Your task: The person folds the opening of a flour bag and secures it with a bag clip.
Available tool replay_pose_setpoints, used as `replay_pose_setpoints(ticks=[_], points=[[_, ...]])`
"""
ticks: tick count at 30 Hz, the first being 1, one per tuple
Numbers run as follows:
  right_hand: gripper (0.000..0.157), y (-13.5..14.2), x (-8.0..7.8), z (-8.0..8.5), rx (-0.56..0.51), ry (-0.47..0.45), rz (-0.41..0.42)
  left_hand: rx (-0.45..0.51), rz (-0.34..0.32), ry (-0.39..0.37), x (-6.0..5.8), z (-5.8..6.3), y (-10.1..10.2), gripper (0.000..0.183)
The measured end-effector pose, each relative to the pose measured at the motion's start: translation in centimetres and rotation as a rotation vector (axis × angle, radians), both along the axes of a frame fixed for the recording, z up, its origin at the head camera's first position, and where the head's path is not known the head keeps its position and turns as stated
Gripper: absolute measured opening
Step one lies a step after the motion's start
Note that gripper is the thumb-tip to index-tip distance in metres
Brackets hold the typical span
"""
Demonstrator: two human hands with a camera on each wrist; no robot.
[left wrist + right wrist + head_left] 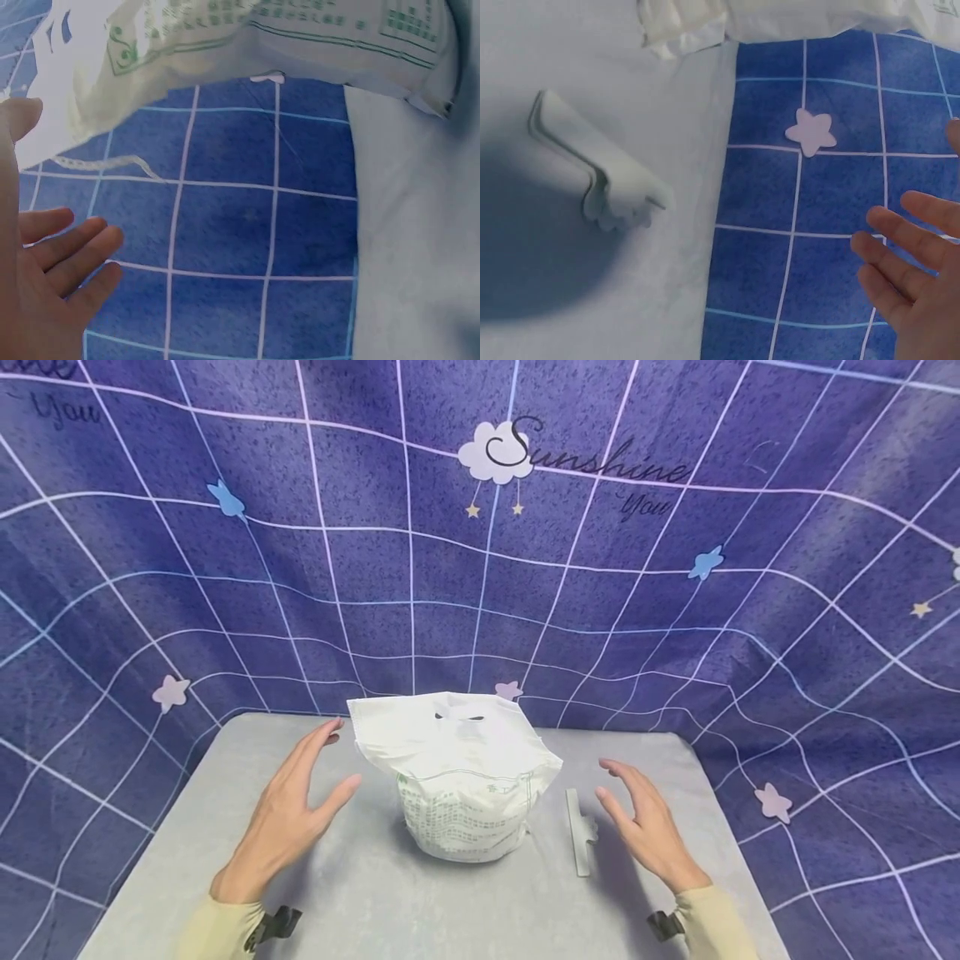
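Observation:
A white plastic bag with rows of green print stands upright in the middle of the table. Its flattened top has a handle cut-out and spreads wide over the rounded lower part. On the bag's left my left hand hovers with fingers extended and thumb apart, touching nothing. My right hand is held above the table on the other side, its fingers loosely extended. Between the bag and that hand lies a pale bag clip, with a scalloped grip visible in the right wrist view.
The table has a light grey cover. Behind and at both sides hangs a blue-purple gridded cloth with stars and clouds. A white stitched strip dangles beside the bag in the left wrist view. Dark straps sit at both wrists.

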State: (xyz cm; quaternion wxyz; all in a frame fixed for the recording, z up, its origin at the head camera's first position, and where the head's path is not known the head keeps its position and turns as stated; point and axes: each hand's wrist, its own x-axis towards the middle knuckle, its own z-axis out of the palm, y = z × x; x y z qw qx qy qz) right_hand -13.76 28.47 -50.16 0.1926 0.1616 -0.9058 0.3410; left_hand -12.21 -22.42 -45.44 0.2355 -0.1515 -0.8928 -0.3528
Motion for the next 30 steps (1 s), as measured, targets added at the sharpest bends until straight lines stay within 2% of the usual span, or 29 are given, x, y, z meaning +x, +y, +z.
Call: replay_pose_setpoints(ticks=[11,18,23,30], points=[[0.045,-1.1,0.0,0.8,-0.019,-0.003,0.034,0.047,-0.038,0.046,-0.6,1.9,1.2,0.088],[0.045,-2.5,-0.3,1.6,-0.056,0.018,0.080,0.057,-0.065,0.144,-1.5,4.1,1.9,0.086],[0.045,-3.5,-0.5,2.0,-0.069,0.031,0.116,0.043,-0.086,0.196,-2.1,5.2,2.8,0.084],[0.045,-4.2,-0.9,2.6,-0.058,0.040,0.146,0.014,-0.113,0.220,-2.7,6.2,3.8,0.081]])
